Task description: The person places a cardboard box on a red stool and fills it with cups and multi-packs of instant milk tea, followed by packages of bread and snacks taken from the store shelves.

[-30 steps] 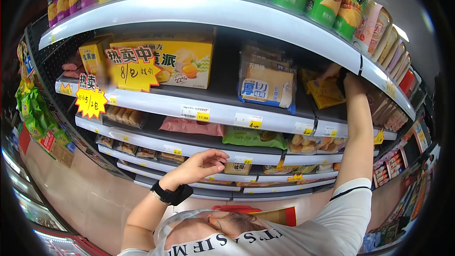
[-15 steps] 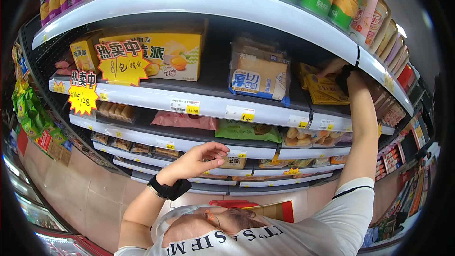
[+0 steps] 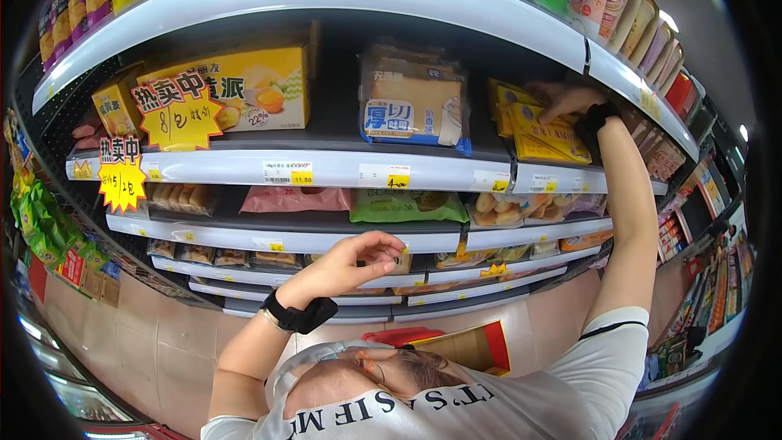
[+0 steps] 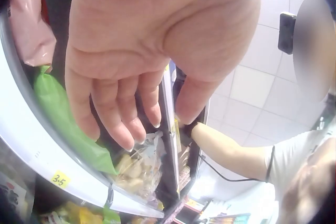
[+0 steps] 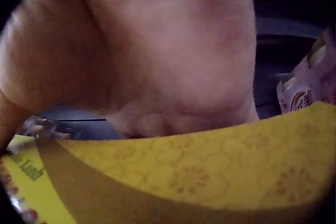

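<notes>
The right hand (image 3: 564, 99) lies on the yellow packets (image 3: 547, 140), which are stacked at the right end of the second shelf (image 3: 326, 169); whether it grips them cannot be told. The left hand (image 3: 358, 261) hangs relaxed, fingers loosely curled, holding nothing, just below a green bag (image 3: 407, 206).

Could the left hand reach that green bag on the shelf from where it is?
Probably yes. The left hand is empty, its fingers loosely curled, and it is just below the green bag. The shelf front is open and nothing seems to lie between them; the hand would only have to clear the shelf edge.
</notes>
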`<state>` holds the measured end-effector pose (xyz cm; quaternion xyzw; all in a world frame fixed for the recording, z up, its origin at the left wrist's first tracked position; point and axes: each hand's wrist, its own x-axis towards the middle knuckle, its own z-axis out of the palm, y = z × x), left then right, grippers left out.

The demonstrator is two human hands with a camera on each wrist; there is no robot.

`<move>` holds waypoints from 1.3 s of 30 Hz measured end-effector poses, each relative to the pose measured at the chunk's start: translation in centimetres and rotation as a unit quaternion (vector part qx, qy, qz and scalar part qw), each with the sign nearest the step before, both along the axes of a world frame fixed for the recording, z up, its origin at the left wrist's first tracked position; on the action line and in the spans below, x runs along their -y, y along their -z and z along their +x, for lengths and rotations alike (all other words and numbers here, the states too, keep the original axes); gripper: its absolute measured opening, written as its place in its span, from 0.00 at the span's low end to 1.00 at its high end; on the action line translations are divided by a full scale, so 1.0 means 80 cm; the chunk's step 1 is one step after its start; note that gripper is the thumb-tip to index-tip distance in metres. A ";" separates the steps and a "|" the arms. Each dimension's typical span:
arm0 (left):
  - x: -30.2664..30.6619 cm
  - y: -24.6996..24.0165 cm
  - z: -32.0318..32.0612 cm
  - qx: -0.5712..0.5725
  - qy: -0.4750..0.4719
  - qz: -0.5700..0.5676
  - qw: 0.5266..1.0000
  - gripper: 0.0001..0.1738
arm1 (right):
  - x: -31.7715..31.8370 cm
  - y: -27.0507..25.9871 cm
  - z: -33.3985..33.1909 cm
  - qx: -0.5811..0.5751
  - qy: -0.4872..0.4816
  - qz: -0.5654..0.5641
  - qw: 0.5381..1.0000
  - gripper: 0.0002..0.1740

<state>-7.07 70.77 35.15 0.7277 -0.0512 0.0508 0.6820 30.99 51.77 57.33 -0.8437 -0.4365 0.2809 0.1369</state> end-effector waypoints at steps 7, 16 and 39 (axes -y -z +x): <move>0.000 0.000 -0.005 0.004 0.003 0.005 1.000 0.18 | 0.001 -0.012 -0.024 0.062 0.032 0.013 0.998 0.59; 0.005 0.004 -0.004 -0.003 0.016 0.002 1.000 0.18 | 0.028 -0.024 -0.095 0.197 0.059 0.023 0.978 0.56; 0.073 -0.021 0.031 0.073 0.104 -0.062 0.990 0.62 | 0.147 0.089 -0.338 0.578 -0.013 0.363 0.731 0.24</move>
